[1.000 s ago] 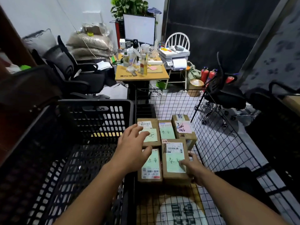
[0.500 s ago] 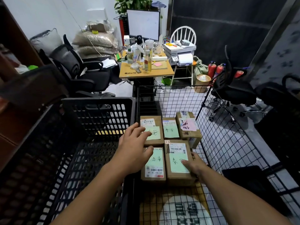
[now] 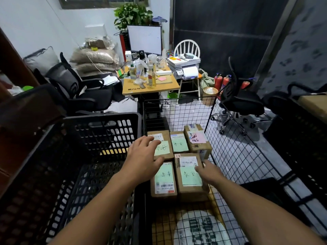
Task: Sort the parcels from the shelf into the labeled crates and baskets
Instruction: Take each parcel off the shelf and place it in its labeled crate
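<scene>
Several brown cardboard parcels with green notes lie flat inside a black wire basket (image 3: pixel 235 156). My left hand (image 3: pixel 144 156) rests with spread fingers across the far left parcel (image 3: pixel 163 147) and the near left parcel (image 3: pixel 164 181). My right hand (image 3: pixel 209 172) touches the right edge of the near right parcel (image 3: pixel 190 175), fingers straight along its top. Behind it lie a green-note parcel (image 3: pixel 179 144) and a pink-note parcel (image 3: pixel 197 138).
A black plastic crate (image 3: pixel 99 128) stands directly left of the wire basket. A printed label (image 3: pixel 200 228) lies under the basket's near end. Behind are a cluttered wooden desk (image 3: pixel 150 85), black office chairs (image 3: pixel 240 101) and a dark wooden shelf (image 3: pixel 12 68) on the left.
My right hand has slid forward along the near right parcel's right edge. My left hand stays on the left parcels. The camera has tilted up slightly.
</scene>
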{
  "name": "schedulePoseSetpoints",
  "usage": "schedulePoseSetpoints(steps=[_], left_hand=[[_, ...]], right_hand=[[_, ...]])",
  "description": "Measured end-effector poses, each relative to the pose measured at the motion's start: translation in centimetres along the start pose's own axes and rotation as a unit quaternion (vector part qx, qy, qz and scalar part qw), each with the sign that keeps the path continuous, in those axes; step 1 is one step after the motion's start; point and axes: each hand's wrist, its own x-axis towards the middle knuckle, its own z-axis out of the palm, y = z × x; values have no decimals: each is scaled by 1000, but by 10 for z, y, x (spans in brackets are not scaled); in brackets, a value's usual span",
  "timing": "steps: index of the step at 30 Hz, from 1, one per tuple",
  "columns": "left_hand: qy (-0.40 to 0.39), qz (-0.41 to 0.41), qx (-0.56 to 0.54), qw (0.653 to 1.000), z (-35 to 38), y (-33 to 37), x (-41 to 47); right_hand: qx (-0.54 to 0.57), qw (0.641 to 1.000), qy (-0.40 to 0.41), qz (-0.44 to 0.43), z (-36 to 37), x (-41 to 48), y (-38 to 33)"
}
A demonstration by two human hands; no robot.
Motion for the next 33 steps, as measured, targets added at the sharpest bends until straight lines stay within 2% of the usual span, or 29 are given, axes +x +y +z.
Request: schedulePoseSetpoints(steps=[3, 7, 12, 18, 25, 33], left_hand=[[7, 24, -6, 1000, -3, 5, 1], [2, 80, -4, 997, -7, 10, 1], [-8, 151, 2, 989, -15, 22, -7], [-39, 243, 1, 969, -25, 43, -32], [-41, 362, -24, 931, -19, 71, -88], [-84, 491, -53, 865, 2, 115, -165]], right_hand=[[-113, 991, 30, -57, -15, -19, -9], [-260, 953, 98, -120, -39, -61, -25], [-330, 912, 204, -131, -58, -122, -27], [-324, 897, 291, -79, -54, -207, -8], [-283, 884, 370, 35, -10, -317, 25], [-263, 858, 412, 158, 37, -433, 77]])
